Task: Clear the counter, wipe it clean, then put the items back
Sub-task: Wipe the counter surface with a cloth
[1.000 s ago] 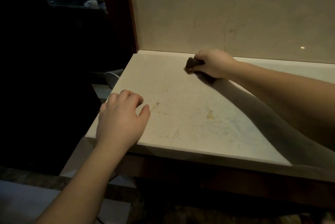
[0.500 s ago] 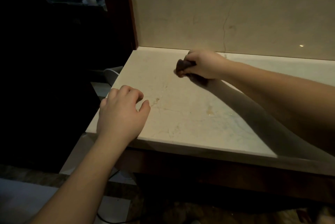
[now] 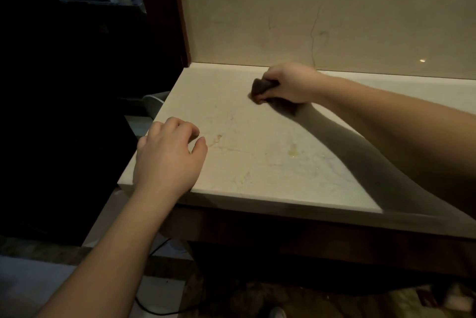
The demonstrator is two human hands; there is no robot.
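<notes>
A dim kitchen scene seen from above. Nearest, in the lower middle of the frame, the left hand [image 3: 167,158] rests on the front left corner of the pale stone counter [image 3: 257,176], fingers loosely curled and holding nothing. Past it, a small yellowish spot [image 3: 293,153] marks the middle of the surface. Farther back, in the upper middle, the right hand [image 3: 291,83] grips a dark cloth [image 3: 260,87] pressed to the counter, just in front of the back wall [image 3: 283,16]. This looks like the wiping step; the next stroke probably needs to sweep forward over the spot. The counter drops off at its left and front edges; open surface lies between the hands.
</notes>
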